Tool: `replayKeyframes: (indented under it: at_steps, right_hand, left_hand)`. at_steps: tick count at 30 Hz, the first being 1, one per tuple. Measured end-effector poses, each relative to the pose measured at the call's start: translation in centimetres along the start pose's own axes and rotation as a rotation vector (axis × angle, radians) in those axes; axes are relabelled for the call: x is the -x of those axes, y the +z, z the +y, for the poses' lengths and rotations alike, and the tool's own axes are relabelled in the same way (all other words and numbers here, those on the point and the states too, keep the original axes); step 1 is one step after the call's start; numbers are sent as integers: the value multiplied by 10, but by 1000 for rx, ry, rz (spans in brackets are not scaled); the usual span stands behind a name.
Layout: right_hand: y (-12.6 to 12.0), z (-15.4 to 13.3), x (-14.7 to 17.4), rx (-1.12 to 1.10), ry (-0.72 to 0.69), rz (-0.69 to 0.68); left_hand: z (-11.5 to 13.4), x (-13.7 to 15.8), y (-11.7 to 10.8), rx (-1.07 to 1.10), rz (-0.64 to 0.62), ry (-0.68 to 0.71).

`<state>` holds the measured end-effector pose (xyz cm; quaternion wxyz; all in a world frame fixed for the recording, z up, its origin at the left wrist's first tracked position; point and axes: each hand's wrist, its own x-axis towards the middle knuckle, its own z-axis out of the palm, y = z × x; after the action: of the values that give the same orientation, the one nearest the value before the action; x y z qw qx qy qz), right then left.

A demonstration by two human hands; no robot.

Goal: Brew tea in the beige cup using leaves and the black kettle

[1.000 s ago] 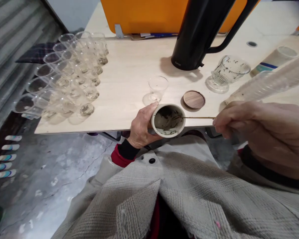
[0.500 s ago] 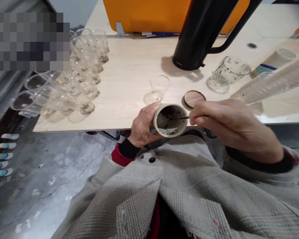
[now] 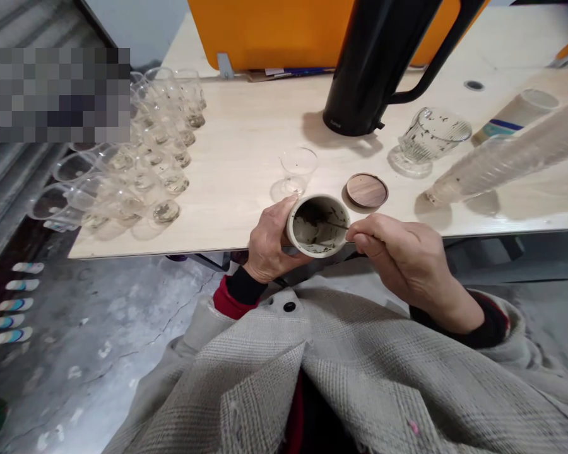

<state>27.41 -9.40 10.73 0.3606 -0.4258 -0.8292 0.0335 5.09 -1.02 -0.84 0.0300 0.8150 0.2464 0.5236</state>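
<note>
Right hand (image 3: 407, 265) is sliding closer to the canister (image 3: 318, 226), fingers pinching the thin stick (image 3: 334, 225) deeper inside; left hand (image 3: 267, 243) is still gripping the canister's side.

A pale desk (image 3: 246, 139) carries a black jug (image 3: 376, 63) at the back, with an orange panel (image 3: 265, 31) behind it, a ribbed glass (image 3: 430, 139) flecked with leaves to the jug's right, and a striped paper cup (image 3: 515, 116) lying on its side beyond that. A long stack of clear cups (image 3: 506, 161) lies on its side along the right, a round wooden lid (image 3: 367, 190) rests flat near the front edge, and a single clear cup (image 3: 297, 169) stands just left of it. Rows of clear cups (image 3: 142, 164) with dark bits in their bottoms crowd the desk's left end, above a cracked grey floor (image 3: 99, 328).
</note>
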Motion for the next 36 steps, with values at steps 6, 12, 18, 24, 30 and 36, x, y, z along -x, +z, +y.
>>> replayKeyframes:
  at_steps: [6, 12, 18, 24, 30, 36]
  right_hand:
    - [-4, -2, 2, -91, 58, -24]
    - [2, 1, 4, -76, 94, 68]
    - [2, 3, 3, -107, 52, -30]
    - [-4, 1, 7, -141, 174, 36]
    - [0, -6, 4, -105, 140, -2]
    - [9, -18, 3, -142, 202, 32]
  left_hand:
    - [3, 0, 0, -16, 14, -30]
    - [3, 1, -1, -35, -21, -48]
    - [3, 2, 1, -21, -7, -67]
    - [-1, 5, 1, -13, -34, -71]
    - [-3, 5, 0, -46, -5, -9]
    - [-2, 4, 1, -44, 28, 60]
